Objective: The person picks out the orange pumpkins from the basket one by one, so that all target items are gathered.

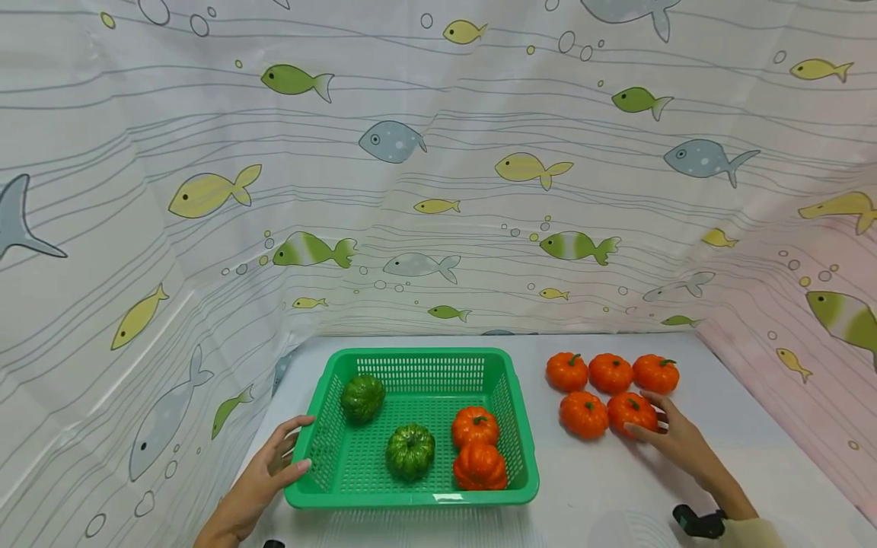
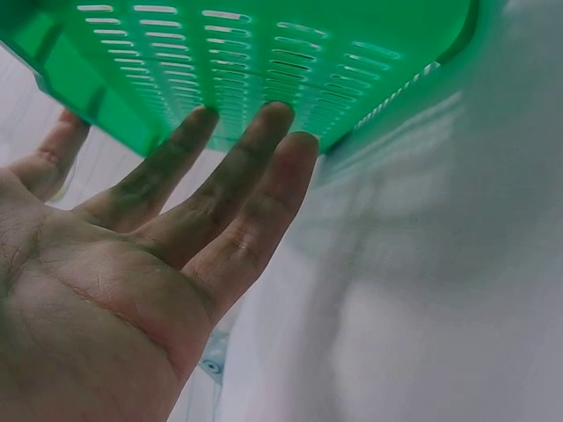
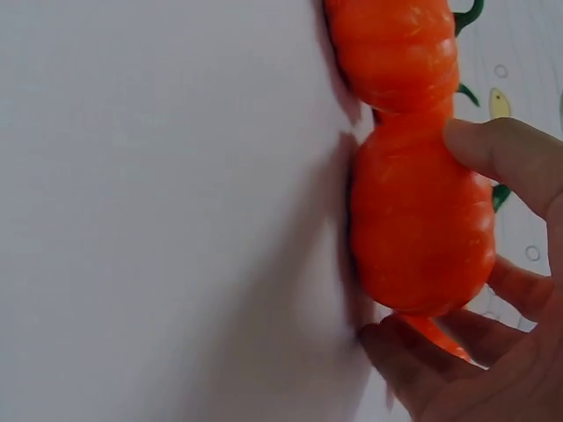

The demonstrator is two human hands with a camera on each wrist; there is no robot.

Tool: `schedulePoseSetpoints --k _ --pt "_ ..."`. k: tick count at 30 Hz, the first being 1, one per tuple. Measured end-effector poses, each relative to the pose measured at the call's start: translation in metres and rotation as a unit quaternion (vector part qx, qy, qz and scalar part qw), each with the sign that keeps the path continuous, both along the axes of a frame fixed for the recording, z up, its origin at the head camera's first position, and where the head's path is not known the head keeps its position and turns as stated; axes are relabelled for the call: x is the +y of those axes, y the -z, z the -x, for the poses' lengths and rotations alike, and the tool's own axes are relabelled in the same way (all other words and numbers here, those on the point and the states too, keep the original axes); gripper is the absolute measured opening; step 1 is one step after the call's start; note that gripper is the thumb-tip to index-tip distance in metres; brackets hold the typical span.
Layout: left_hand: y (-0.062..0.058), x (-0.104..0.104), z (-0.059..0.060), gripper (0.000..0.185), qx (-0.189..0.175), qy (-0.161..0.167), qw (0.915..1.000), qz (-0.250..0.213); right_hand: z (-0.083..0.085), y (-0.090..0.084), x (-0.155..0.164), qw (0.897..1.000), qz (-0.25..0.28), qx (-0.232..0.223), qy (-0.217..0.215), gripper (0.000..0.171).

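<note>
A green plastic basket (image 1: 510, 411) stands on the white table. It holds two green pumpkins (image 1: 409, 450) and two orange pumpkins (image 1: 475, 426). My left hand (image 1: 291, 457) rests against the basket's left wall. In the left wrist view the hand (image 2: 237, 176) is flat, with straight fingertips (image 2: 274, 119) touching the slotted wall (image 2: 220, 53). Right of the basket lie several orange pumpkins (image 1: 610, 372) in a cluster. My right hand (image 1: 651, 430) grips the front right pumpkin (image 1: 630, 411). In the right wrist view the hand (image 3: 431, 242) has thumb and fingers curled round that pumpkin (image 3: 405, 202), which still touches the table.
A fish-print curtain (image 1: 438, 190) closes in the table at the back and on both sides. Another orange pumpkin (image 3: 391, 48) lies right beside the gripped one. Bare white tabletop (image 1: 603, 495) lies in front of the pumpkins and the basket.
</note>
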State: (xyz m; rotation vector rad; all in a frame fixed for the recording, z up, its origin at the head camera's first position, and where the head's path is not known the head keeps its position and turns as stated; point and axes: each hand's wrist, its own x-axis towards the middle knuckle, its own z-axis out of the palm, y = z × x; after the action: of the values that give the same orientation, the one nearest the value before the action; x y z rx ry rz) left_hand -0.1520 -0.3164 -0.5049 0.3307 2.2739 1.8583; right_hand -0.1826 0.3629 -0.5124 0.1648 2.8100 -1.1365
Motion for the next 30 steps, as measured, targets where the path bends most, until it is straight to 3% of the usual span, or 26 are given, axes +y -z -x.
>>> schedulePoseSetpoints --k 5,11,17,23,30 --pt "0.002 0.0 -0.002 0.056 -0.001 0.001 1.0 0.0 -0.002 -0.012 -0.003 0.998 -0.012 0.06 -0.011 0.087" --pt "0.004 -0.001 -0.003 0.055 -0.003 -0.002 1.0 -0.001 0.002 -0.037 -0.01 0.987 -0.039 0.152 -0.022 0.077" --pt "0.001 -0.001 -0.002 0.056 -0.004 0.003 0.9999 -0.01 0.009 -0.063 -0.036 0.984 -0.047 0.17 -0.04 0.077" --pt "-0.002 0.0 0.001 0.056 0.011 0.005 0.9999 -0.006 0.018 -0.083 -0.069 0.972 -0.031 0.212 -0.09 0.068" --pt "-0.002 0.001 0.0 0.057 0.005 0.003 0.9999 -0.014 0.027 -0.101 -0.108 0.962 -0.01 0.217 -0.166 0.062"
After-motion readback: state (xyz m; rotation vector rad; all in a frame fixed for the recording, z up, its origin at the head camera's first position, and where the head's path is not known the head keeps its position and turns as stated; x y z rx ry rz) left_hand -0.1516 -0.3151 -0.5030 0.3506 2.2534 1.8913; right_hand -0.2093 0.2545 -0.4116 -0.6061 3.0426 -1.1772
